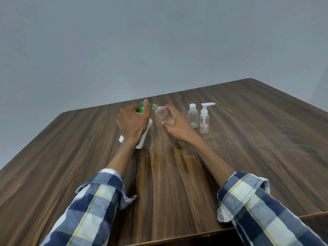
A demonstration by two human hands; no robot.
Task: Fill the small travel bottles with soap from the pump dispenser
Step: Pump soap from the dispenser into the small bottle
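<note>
A white soap dispenser (pixel 144 137) with a green pump head (pixel 142 108) stands on the wooden table (pixel 177 174), mostly hidden behind my left hand (pixel 133 123), whose fingers curl over the pump head. My right hand (pixel 174 119) grips a clear small travel bottle (pixel 162 112), tilted so its uncapped neck points left at the green nozzle. To the right stand a clear bottle with a white screw cap (pixel 193 118) and a clear bottle with a white pump top (pixel 204 119) and a small red label.
A plain grey wall rises behind the table's far edge. My forearms in blue, white and yellow plaid sleeves reach in from the near edge. Bare wood spreads to the left, right and front of the bottles.
</note>
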